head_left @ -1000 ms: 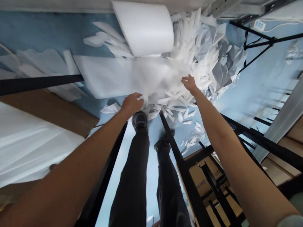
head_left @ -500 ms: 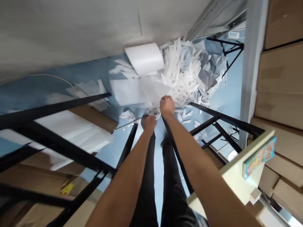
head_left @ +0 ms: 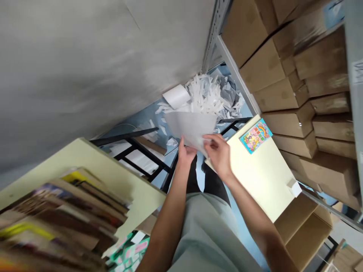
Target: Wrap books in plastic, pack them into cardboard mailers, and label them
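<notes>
A thin, translucent white sheet [head_left: 193, 126] hangs in front of my body; I cannot tell whether it is a flat sheet or a bag. My left hand [head_left: 187, 154] grips its lower edge, thumb pointing up. At the lower right side, my right hand [head_left: 219, 153] pinches the same sheet with bent fingers. Beyond it on the blue floor lie a white roll [head_left: 177, 96] and a heap of white scraps [head_left: 205, 94].
On the left, stacked flat packs [head_left: 65, 215] lie on a cream tabletop [head_left: 82, 151]. To the right is another cream top [head_left: 255, 173] with a colourful booklet [head_left: 255, 135]. Shelved cardboard boxes [head_left: 289, 124] stand beyond it, and black metal legs [head_left: 136, 147] show below.
Both hands have come up from near the floor to between the two tabletops, bringing the white sheet with them. My view has risen and turned, so both tops now show more fully.
</notes>
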### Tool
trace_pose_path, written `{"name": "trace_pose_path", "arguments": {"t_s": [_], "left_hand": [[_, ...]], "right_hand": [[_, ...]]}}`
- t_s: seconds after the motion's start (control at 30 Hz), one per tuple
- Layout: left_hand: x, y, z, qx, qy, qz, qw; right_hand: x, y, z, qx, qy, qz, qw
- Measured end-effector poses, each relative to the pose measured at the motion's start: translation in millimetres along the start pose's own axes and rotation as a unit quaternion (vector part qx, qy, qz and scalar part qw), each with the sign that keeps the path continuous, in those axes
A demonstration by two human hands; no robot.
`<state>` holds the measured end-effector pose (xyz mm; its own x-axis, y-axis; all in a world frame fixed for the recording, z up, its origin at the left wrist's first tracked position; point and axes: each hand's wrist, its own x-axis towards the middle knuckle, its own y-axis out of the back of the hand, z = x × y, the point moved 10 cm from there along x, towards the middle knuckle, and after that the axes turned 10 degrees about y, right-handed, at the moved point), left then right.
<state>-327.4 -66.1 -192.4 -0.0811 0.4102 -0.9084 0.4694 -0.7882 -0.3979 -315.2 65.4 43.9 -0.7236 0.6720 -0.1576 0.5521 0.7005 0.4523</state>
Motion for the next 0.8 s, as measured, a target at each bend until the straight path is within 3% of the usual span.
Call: {"name": "trace_pose_path", "arguments": {"t_s": [0.07,0.17,0.3,0.43,0.67,0.8], "left_hand": [[-37,-13.4,-19,0.027,0.008,0.004,1.0],[-89,-35.1,-66,0.093,0.029,0.002,0.995],[-141,-47.9,-131,0.144,0.04,0.01,0.989],[-166,-46.8,-176,0.195,0.043,0.031,0.979],[-179,-32.2,-226,0.339,0.042,0.069,0.937],[-193,-24.8,-259,0.401,0.067,0.05,0.912]], "right_hand": [[-39,73,-20,0.038,-0.022,0.07,0.997],[-104,169,-31,0.041,-0.045,0.166,0.984],[-184,254,-19,0.004,-0.061,0.234,0.97],[-246,302,12,0.007,-0.079,0.274,0.958],[-324,347,53,0.057,-0.101,0.326,0.938],[-365,378,64,0.085,-0.102,0.375,0.917]]}}
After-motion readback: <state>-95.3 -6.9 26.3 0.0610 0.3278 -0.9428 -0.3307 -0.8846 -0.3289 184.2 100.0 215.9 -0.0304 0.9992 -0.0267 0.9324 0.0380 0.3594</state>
